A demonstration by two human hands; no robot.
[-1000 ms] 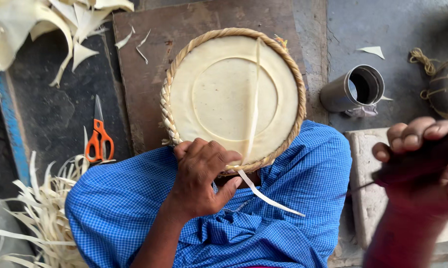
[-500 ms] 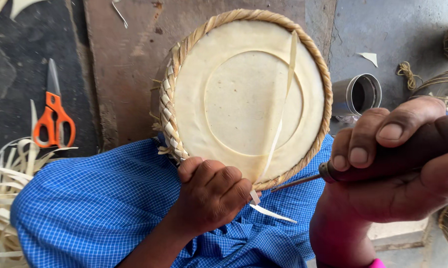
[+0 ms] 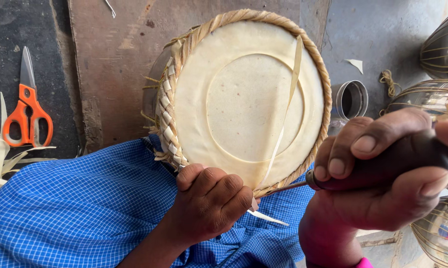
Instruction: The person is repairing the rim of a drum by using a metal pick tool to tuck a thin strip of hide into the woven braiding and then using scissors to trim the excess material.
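My left hand (image 3: 209, 203) clamps the basket (image 3: 248, 99) rim steady on my lap, so my right hand (image 3: 382, 168), fisted round the awl (image 3: 283, 189), can poke under the braid.

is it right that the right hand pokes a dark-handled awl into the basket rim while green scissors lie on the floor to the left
Not quite: the scissors have orange handles, not green, as the head view shows. The rest holds: the right hand pushes the dark-handled awl into the basket rim, and the scissors lie on the floor to the left.
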